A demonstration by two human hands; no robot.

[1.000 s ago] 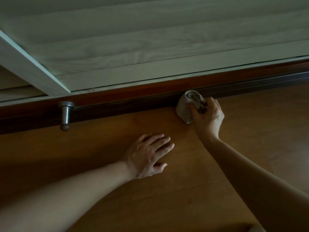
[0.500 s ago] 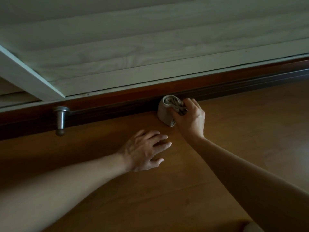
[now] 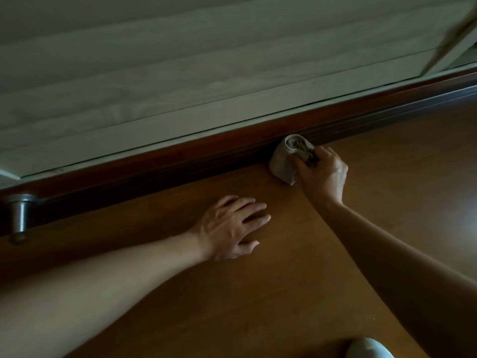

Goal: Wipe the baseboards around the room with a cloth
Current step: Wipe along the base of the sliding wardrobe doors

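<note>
A crumpled grey cloth (image 3: 285,161) is pressed against the dark red-brown baseboard (image 3: 180,164), where it meets the wooden floor (image 3: 258,293). My right hand (image 3: 324,174) grips the cloth from the right, its fingers curled round the bunched fabric. My left hand (image 3: 232,226) rests flat on the floor to the left and nearer me, fingers spread and holding nothing. The baseboard runs diagonally from lower left to upper right.
A pale louvered door panel (image 3: 180,73) hangs just above the baseboard. A metal door stop (image 3: 19,215) juts out from the baseboard at the far left. A pale rounded object (image 3: 369,348) shows at the bottom edge.
My right hand slid the cloth left along the baseboard, then back to the right, farther from the door stop. My left hand shifted right on the floor, and the view moved right.
</note>
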